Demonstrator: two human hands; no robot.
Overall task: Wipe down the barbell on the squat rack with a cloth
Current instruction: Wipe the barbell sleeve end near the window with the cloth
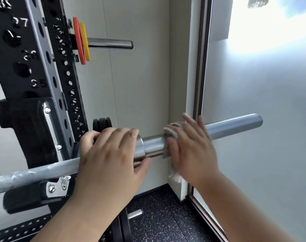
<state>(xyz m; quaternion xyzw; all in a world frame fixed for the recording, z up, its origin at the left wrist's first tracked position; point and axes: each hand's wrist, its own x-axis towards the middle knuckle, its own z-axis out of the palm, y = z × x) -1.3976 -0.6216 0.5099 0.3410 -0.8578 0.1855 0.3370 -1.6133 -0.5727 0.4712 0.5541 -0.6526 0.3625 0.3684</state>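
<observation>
Obs.: the long silver steel barbell (232, 125) is lying across the padded black hook (31, 196) of the black perforated steel squat rack (35, 67). Its long axis is running from the person's near left out to the far right, with the free end pointing toward the pale wall.

The left hand (110, 154) is gripping the barbell at the sleeve's inner collar, fingers curling over the top and thumb tucking under. It appears to be steadying the bar.

The right hand (192, 149) is sitting further out on the sleeve. Its fingers are straight and pointing up past the bar, and the palm is pressing a small grey-white cloth (170, 132) against the metal. The thumb is hiding behind the bar, and a scrap of cloth is hanging below the palm.

Judgement: the right hand is the nearer of the 2 to the bare outer sleeve, which is extending away to its right. The coming stroke is probably going along that axis toward the free end, with the left hand bracing.
</observation>
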